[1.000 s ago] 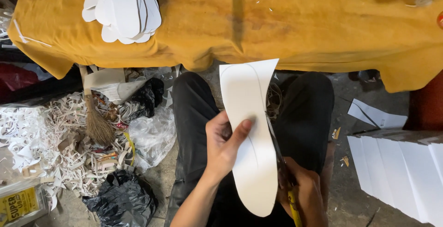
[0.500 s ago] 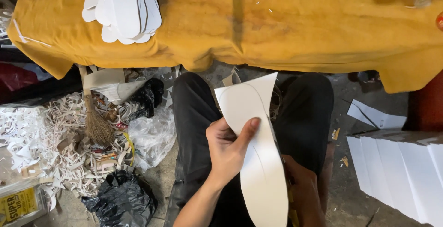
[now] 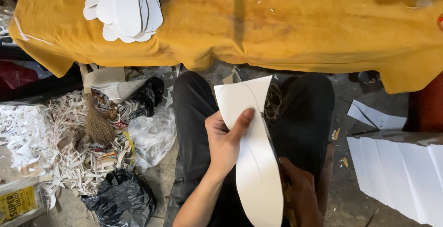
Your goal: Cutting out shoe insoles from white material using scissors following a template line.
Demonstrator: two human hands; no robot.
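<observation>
Scissors [image 3: 272,148] with dark blades are working up the right edge of a white, sole-shaped sheet of thin card [image 3: 251,162], which is hanging over the person's lap, between the black-trousered knees, near the middle of the view. The left hand [image 3: 226,141] is pinching the sheet at its left edge, thumb lying across the face and fingers behind, closed firmly on the card. The right hand [image 3: 300,194] is sitting low and to the right, wrapped around the scissors' yellowish handles; how far the blades are parted I cannot tell, since the sheet is covering most of them. The card is looking light and fairly stiff: it is standing up unsupported above the thumb with only a mild curve, yet it is probably going to crease if squeezed hard or bent sharply. A faint pencilled outline is running along it, so a hold close to the cutting line, on the part inside the outline, is seeming the steadiest place to grip. Farther away, a stack of white cut sole shapes [image 3: 127,8] is lying on the mustard-yellow cloth covering the tabletop [image 3: 300,28]. To the left, a heap of white paper trimmings [image 3: 41,139] is spreading on the floor beside a small straw brush [image 3: 97,125], and a row of white rectangular sheets [image 3: 397,167] is lying at the right.
</observation>
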